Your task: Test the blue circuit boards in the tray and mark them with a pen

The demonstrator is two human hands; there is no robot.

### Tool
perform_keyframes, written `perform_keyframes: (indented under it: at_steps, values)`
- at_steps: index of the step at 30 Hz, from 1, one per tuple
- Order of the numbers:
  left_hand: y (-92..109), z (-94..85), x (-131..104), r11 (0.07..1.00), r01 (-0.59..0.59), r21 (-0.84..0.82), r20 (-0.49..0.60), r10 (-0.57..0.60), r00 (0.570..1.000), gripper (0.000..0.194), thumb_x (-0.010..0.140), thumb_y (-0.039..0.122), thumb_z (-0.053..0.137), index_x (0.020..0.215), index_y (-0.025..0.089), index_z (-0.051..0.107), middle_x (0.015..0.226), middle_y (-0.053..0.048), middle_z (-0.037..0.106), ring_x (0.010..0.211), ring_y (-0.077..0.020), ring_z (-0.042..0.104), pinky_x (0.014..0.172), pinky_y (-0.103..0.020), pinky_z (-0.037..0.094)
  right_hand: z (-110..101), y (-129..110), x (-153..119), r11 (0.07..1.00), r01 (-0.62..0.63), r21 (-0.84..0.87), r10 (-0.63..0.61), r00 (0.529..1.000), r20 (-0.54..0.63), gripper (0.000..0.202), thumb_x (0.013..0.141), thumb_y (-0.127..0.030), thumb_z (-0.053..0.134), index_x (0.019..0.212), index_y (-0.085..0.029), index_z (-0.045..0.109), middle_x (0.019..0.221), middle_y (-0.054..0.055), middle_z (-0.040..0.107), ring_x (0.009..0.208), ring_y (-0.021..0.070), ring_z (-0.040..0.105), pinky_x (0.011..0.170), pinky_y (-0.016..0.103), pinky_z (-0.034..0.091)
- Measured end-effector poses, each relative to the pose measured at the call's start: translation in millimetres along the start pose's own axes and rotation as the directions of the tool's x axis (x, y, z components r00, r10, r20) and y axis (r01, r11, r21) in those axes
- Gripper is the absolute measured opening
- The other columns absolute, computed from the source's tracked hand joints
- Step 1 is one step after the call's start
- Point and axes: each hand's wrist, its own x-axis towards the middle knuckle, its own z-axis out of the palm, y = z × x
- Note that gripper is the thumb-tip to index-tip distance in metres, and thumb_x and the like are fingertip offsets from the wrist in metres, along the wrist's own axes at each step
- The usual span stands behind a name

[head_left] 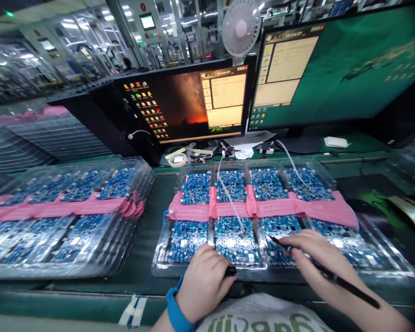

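My right hand (320, 256) grips a slim black pen (349, 288), its tip pointing left over a blue circuit board (280, 226) in the front row. Whether the tip touches the board I cannot tell. Closed in a fist, my left hand (204, 276) holds a black pen cap (230, 271), of which only the end shows, at the tray's front edge. Two rows of blue boards lie in the clear plastic tray (397, 269), with a pink strip (276, 207) between the rows. A white cable (231, 198) runs down to a front-row board (224, 235). A blue wrist strap (176, 311) circles my left wrist.
To the left stands a stack of filled clear trays (124, 249), with more stacked trays (51, 133) behind. Two monitors, one dark orange (183, 101) and one green (359, 69), stand at the back. A white fan (241, 28) rises above them. Cables and a tape roll (177, 159) lie beneath.
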Motion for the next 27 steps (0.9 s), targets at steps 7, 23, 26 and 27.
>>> perform_keyframes:
  at_steps: [7, 23, 26, 27]
  values:
    - [0, -3.4, 13, 0.998, -0.043, 0.044, -0.013, 0.044, 0.999, 0.009, 0.08, 0.02, 0.048, 0.084, 0.018, 0.056, 0.076, -0.002, 0.062, 0.069, -0.0166, 0.056, 0.077, -0.038, 0.042, -59, 75, -57, 0.743, -0.669, 0.038, 0.634, 0.684, -0.362, 0.027, 0.077, -0.04, 0.042, 0.078, -0.02, 0.06, 0.061, 0.0, 0.057, 0.059, 0.0181, 0.055, 0.047, 0.024, 0.041]
    - [-2, 0.2, 20, 0.974, -0.111, 0.199, 0.016, 0.11, 0.994, 0.011, 0.081, 0.025, 0.049, 0.084, 0.018, 0.057, 0.077, -0.002, 0.063, 0.07, -0.0179, 0.058, 0.077, -0.038, 0.041, -59, 99, -68, 0.795, -0.602, -0.079, 0.546, 0.766, -0.339, 0.027, 0.079, -0.031, 0.038, 0.065, -0.019, 0.058, 0.061, 0.001, 0.054, 0.06, 0.018, 0.051, 0.055, 0.027, 0.038]
    - [-1, -0.1, 21, 0.975, -0.109, 0.191, 0.018, 0.107, 0.994, 0.01, 0.081, 0.024, 0.049, 0.084, 0.018, 0.057, 0.077, -0.002, 0.063, 0.07, -0.018, 0.058, 0.076, -0.038, 0.041, -60, 97, -65, 0.796, -0.598, -0.091, 0.541, 0.771, -0.335, 0.027, 0.078, -0.032, 0.038, 0.066, -0.02, 0.059, 0.061, 0.001, 0.055, 0.059, 0.018, 0.051, 0.053, 0.027, 0.037]
    - [-1, -0.2, 21, 0.976, -0.109, 0.186, 0.016, 0.108, 0.994, 0.01, 0.081, 0.024, 0.049, 0.084, 0.018, 0.056, 0.077, -0.002, 0.063, 0.07, -0.0179, 0.058, 0.076, -0.038, 0.041, -61, 95, -64, 0.794, -0.6, -0.097, 0.538, 0.767, -0.35, 0.026, 0.078, -0.032, 0.039, 0.066, -0.02, 0.059, 0.061, 0.001, 0.055, 0.059, 0.0181, 0.051, 0.053, 0.027, 0.037]
